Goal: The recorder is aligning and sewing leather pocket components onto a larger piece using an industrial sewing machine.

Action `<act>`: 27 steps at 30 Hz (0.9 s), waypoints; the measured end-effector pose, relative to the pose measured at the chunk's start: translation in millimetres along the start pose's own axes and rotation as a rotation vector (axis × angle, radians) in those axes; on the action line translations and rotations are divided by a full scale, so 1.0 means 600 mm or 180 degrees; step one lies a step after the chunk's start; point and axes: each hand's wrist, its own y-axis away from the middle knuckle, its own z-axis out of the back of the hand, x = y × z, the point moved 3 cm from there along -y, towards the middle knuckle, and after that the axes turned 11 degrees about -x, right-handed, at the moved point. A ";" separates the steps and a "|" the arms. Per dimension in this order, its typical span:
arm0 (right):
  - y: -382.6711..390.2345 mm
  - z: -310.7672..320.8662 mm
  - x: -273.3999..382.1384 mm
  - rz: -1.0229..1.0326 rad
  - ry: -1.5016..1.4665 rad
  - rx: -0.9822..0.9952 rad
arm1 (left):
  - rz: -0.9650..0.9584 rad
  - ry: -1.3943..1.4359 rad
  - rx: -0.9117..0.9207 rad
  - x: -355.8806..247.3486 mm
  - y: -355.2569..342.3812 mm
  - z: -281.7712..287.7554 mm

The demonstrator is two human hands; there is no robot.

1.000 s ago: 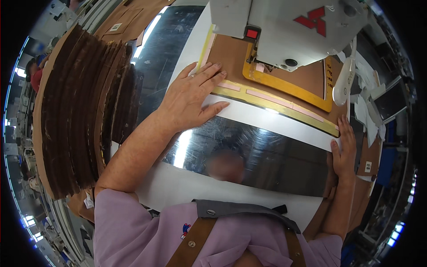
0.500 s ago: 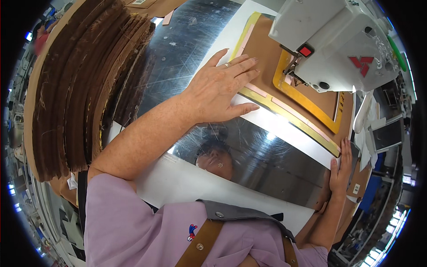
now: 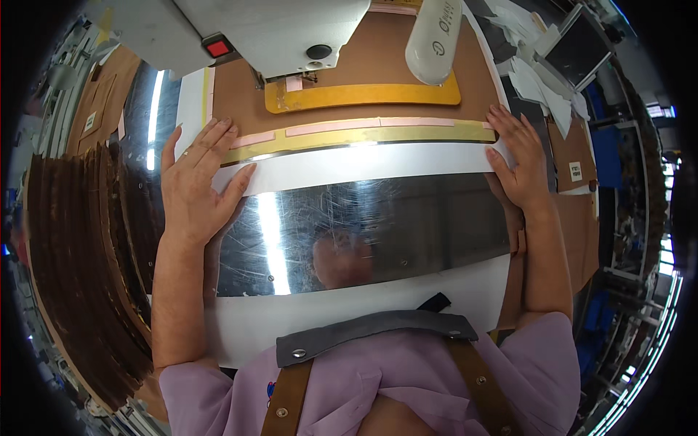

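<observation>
My left hand (image 3: pixel 202 174) rests with fingers spread on the left corner of a brown sheet (image 3: pixel 323 116) backed by white board (image 3: pixel 342 167). My right hand (image 3: pixel 520 160) lies at the sheet's right end, fingers extended. A yellow band with pink strips (image 3: pixel 363 134) runs along the near edge between them. Farther back, a yellow template frame (image 3: pixel 363 94) lies under a white sewing machine head (image 3: pixel 298 36), its needle area partly hidden. A scratched reflective metal plate (image 3: pixel 363 232) spans the bench below the board, between my forearms.
Brown fabric-edged stacks (image 3: pixel 80 269) stand at the left. A pale hanging device (image 3: pixel 429 43) is beside the machine head. White papers (image 3: pixel 545 94), a dark screen (image 3: pixel 578 47) and brown pieces (image 3: pixel 574 160) lie at the right. A grey strap band (image 3: pixel 374 334) crosses my front.
The view has swung, so the machine appears higher and farther left than half a second ago. Both hands stay on the sheet's edges, with no clear shift along it.
</observation>
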 end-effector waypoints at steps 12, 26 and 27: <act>0.008 0.010 0.000 0.0074 0.0164 -0.0111 | -0.0008 -0.0012 -0.0056 0.004 0.001 0.003; 0.014 0.006 -0.005 0.0155 0.0242 -0.0375 | -0.0135 -0.0016 -0.0133 0.004 -0.001 0.001; 0.014 0.007 -0.005 0.0127 0.0276 -0.0379 | -0.0130 -0.0032 -0.0148 0.004 -0.002 0.001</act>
